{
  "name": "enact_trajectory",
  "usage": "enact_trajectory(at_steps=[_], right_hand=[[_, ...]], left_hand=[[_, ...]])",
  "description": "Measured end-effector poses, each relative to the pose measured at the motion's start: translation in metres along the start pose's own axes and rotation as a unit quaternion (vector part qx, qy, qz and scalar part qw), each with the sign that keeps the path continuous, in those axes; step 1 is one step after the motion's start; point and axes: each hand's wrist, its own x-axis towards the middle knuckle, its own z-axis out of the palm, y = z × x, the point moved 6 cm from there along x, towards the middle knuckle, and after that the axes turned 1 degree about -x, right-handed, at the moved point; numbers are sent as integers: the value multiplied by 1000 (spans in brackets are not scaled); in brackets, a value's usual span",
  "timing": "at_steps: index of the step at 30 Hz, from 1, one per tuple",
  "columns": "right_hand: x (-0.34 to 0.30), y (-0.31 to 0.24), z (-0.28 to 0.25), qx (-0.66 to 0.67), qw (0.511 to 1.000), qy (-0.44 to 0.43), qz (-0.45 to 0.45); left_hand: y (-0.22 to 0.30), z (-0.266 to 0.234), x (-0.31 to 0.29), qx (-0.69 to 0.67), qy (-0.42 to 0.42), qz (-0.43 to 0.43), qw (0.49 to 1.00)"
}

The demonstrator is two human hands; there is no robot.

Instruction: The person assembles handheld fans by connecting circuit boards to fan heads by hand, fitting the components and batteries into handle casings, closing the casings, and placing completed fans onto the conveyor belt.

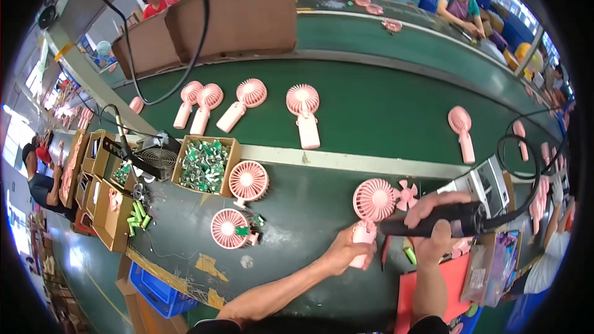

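My left hand (pixel 344 250) is closed round the handle of a pink handheld fan (pixel 374 200), its round grille pointing away from me. In my right hand (pixel 436 238) is a black corded electric screwdriver (pixel 467 219), lying nearly level. Its tip end meets the fan's handle just below the grille; the exact contact is hidden. A loose pink fan blade (pixel 406 195) lies beside the grille. Two pink fan heads, one upper (pixel 249 180) and one lower (pixel 230 229), rest on the bench to the left, the lower one with a small green circuit board (pixel 242 231) on it.
A cardboard box (pixel 234 167) holds many green circuit boards. Green battery cells (pixel 138 216) lie by cartons at left. Several pink fans lie on the green conveyor belt (pixel 371 117). At right are a grey-white device (pixel 486 185), a plastic bin (pixel 486 272) and a red sheet (pixel 442 287). Co-workers sit opposite.
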Motion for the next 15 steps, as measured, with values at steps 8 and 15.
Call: enact_trajectory(at_steps=[8, 15], right_hand=[[-1, -18, 20, 32, 997, -15, -64], [0, -26, 30, -45, 997, -51, -37]], left_hand=[[11, 5, -6, 6, -8, 4, 1000], [5, -1, 1, 57, 35, 8, 998]])
